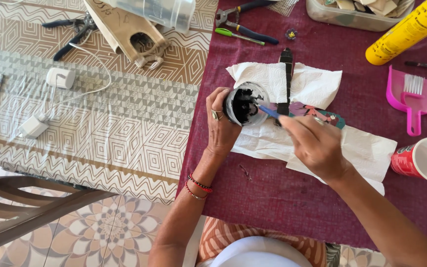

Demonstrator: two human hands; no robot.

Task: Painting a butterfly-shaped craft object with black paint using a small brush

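Left hand clenched round small jar of black paint, right hand grasping blue brush, dipping. Painted wooden piece on paper towel, partly coloured, looks unfinished.

left hand: a ring on one of the fingers
left wrist: two beaded bracelets, red with dark beads; arm bare
right hand: arm bare, sleeveless
torso: white top; orange patterned cloth beneath
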